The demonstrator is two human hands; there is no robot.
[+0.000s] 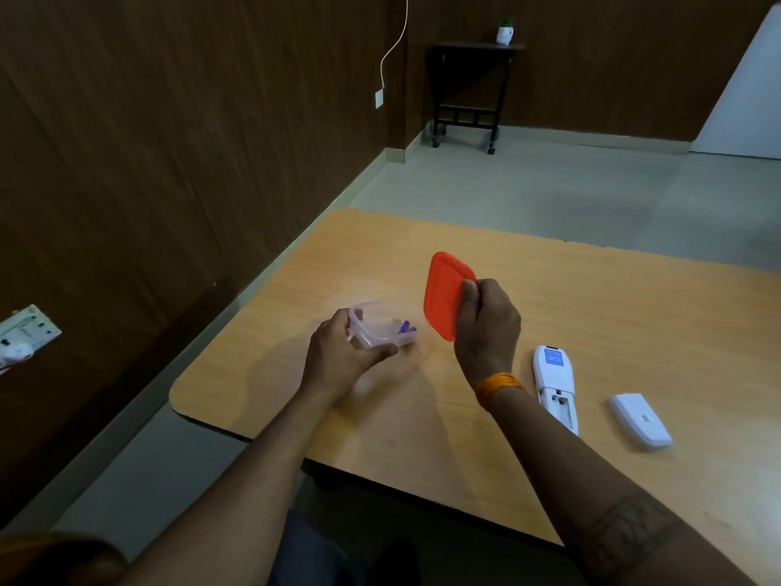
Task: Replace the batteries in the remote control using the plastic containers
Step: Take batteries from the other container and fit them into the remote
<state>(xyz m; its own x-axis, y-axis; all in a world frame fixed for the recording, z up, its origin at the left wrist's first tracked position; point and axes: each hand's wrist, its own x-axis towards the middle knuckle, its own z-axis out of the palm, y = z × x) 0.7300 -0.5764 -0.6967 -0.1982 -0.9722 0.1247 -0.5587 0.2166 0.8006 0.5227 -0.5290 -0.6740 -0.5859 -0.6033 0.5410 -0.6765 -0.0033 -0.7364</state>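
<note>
My left hand (342, 357) grips a small clear plastic container (380, 325) just above the wooden table (591, 315). Purple batteries (406, 328) lie inside it. My right hand (486, 327) holds the container's orange lid (446, 293) upright, lifted off and just right of the container. The white remote control (554, 384) lies face down on the table to the right of my right wrist, with its battery bay uncovered. Its white battery cover (640, 420) lies separately further right.
The table's left edge runs along a dark wooden wall with a socket plate (25, 332). A small black trolley table (469, 90) with a white pot stands far back on the grey floor.
</note>
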